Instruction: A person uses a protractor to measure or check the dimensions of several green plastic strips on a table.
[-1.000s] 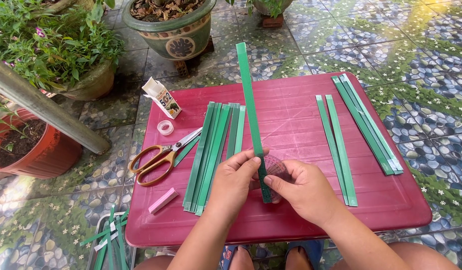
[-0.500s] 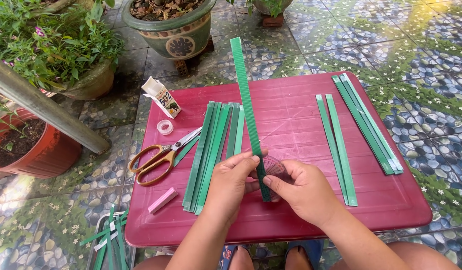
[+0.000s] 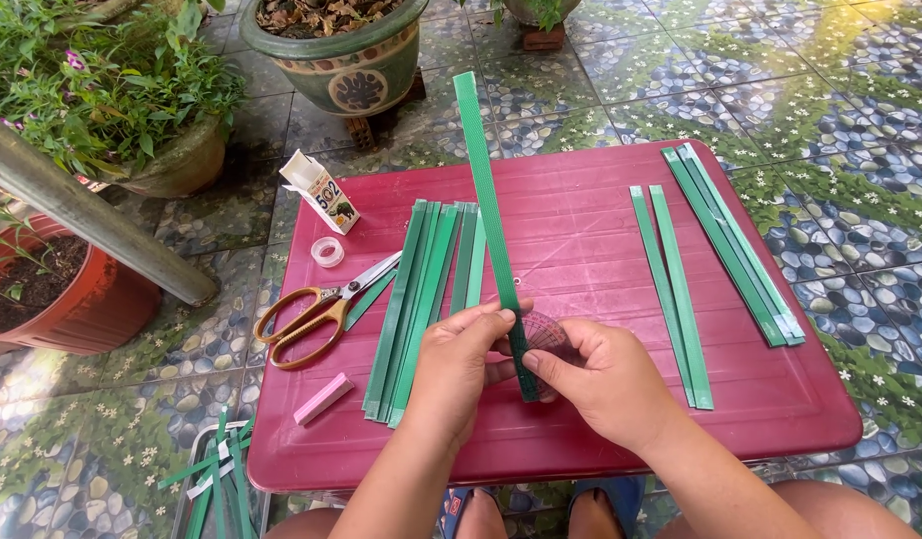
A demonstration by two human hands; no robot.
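Over the red table [image 3: 581,230], both hands still pinch the green strip [image 3: 486,200], now leaning further left.

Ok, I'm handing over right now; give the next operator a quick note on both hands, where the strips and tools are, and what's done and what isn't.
Left hand and right hand both pinch the lower end of one long green strip, which points up and away over the red table. Something small and round sits between the hands, mostly hidden.
A strip pile lies left of the hands, two strips to the right, another bundle far right.
Scissors, tape roll, small box and pink block are on the left.
Done: strips are cut.
Left: the piles are untouched.
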